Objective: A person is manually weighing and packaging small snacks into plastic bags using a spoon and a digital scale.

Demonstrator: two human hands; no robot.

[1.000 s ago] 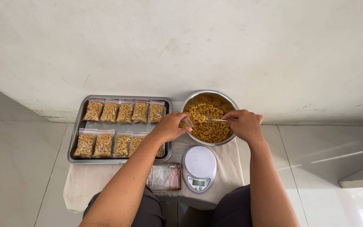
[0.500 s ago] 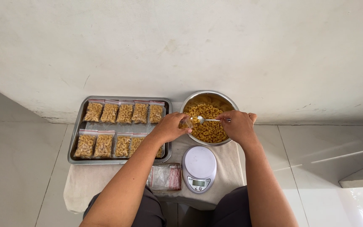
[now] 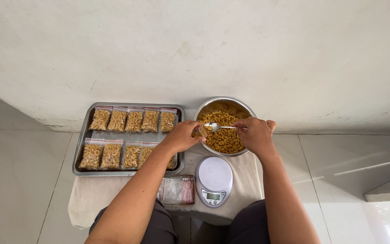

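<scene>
Pinched in the right hand, a metal spoon lies level, bowl at the mouth of a small clear bag that the left hand holds closed-fingered over the steel bowl of elbow macaroni. Just below: white kitchen scale, stack of empty bags. Left: tray w/ filled macaroni bags in two rows.
</scene>
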